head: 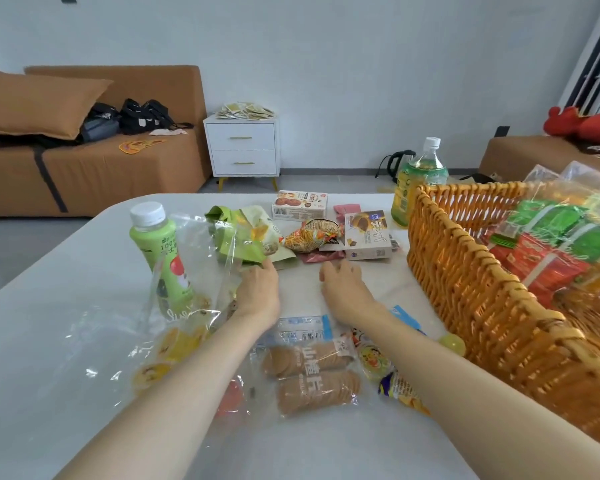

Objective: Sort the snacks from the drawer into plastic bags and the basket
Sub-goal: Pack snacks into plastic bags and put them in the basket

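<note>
We saw a white table with a rounded corner, in a pale-walled room with a grey floor. Behind it stood a brown sofa carrying a matching pillow and black bags, next to a white two-drawer nightstand strewn with small sachets. A kettle sat on the floor, and a red plush toy lay at far right.

On the table's right side an orange wicker basket held red and green packets. A green tea bottle stood just behind its corner. At left a clear plastic bag wrapped a tilted green drink bottle and yellow jelly cups. Across the middle lay a green snack packet, a noodle snack packet and a biscuit box. Hawthorn slice packs lay between the forearms.

The left hand had its fingertips at the green snack packet's lower edge; we could not tell whether it gripped. The right hand rested on the table, fingers loosely curled, holding nothing, just short of a pink wrapper.
</note>
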Available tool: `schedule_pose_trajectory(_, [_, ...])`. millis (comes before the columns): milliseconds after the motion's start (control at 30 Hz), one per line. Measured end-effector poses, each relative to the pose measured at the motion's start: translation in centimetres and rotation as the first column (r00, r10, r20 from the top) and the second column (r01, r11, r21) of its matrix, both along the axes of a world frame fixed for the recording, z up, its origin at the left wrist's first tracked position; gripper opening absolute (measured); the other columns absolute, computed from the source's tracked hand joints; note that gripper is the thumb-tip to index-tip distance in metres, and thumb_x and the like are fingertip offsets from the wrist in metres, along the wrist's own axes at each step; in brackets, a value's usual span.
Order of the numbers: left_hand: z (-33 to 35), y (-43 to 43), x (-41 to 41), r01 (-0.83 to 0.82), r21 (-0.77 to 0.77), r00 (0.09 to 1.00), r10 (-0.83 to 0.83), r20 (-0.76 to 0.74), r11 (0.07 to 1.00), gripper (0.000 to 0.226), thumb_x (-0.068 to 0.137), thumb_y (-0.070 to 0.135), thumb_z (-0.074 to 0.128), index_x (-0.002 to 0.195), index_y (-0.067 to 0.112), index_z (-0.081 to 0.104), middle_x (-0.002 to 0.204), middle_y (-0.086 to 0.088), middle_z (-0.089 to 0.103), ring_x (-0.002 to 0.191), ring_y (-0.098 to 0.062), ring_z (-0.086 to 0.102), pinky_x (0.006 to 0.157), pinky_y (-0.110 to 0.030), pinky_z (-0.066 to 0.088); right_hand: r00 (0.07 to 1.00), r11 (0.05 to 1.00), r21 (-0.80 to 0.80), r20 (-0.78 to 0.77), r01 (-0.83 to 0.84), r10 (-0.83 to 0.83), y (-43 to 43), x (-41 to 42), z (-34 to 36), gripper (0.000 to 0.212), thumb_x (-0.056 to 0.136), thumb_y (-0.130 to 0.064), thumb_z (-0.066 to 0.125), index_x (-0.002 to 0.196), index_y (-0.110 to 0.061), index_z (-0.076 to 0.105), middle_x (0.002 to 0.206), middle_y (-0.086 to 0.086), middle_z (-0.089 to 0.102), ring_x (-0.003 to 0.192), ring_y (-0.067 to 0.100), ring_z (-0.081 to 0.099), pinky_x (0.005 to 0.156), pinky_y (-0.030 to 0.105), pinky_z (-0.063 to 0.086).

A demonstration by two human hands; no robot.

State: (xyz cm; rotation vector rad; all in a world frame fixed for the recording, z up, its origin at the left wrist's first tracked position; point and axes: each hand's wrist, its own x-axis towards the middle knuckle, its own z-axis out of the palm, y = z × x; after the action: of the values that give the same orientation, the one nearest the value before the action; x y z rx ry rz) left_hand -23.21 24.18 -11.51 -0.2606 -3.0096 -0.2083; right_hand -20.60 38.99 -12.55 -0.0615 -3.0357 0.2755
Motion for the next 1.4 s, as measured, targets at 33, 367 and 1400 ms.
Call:
schedule_pose_trajectory(33, [0.2,-0.1,0.2,0.008,-0.006,1.000,-0.008,-0.005,1.000,0.043,0.086,-0.012,0.047,0.126,0.001,0.039,0.121,-0.019,0.051,0.112,-0.032,0.051,0.072,-0.031,0.044,1.000,1.000,-0.001,0.031,-0.001,0.001,0.0,0.1,0.3,0.029,0.096,-0.002,0.043,0.125,-0.007,0.040,0.124,0.017,0.043,0.116,0.034,0.039,0.092,0.036,0.037])
schedule_pose_trajectory(367, [3.2,0.6,4.0,0.148,0.405,0.989,-0.123,-0.087,0.902,0.029,0.093,-0.001,0.052,0.119,0.007,0.043,0.121,-0.014,0.037,0.080,-0.016,0.048,0.067,-0.021,0.040,0.963,0.716,-0.679,-0.046,0.166,-0.266,1.7,4.0,4.9,0.027,0.097,-0.023,0.054,0.120,-0.011,0.052,0.117,0.005,0.058,0.100,0.020,0.056,0.085,0.037,0.050])
schedule_pose_trajectory(1400, [3.3,5.3,11.3,0.517,0.105,0.802,-0.524,0.287,0.849,0.064,0.080,0.043,0.072,0.135,0.018,0.051,0.124,-0.008,0.059,0.114,-0.026,0.054,0.093,-0.031,0.044,0.869,0.860,0.242,0.106,0.449,-0.484,3.8,24.2,3.4,0.048,0.094,-0.006,0.048,0.140,-0.003,0.034,0.124,0.007,0.061,0.108,0.024,0.064,0.069,0.032,0.050])
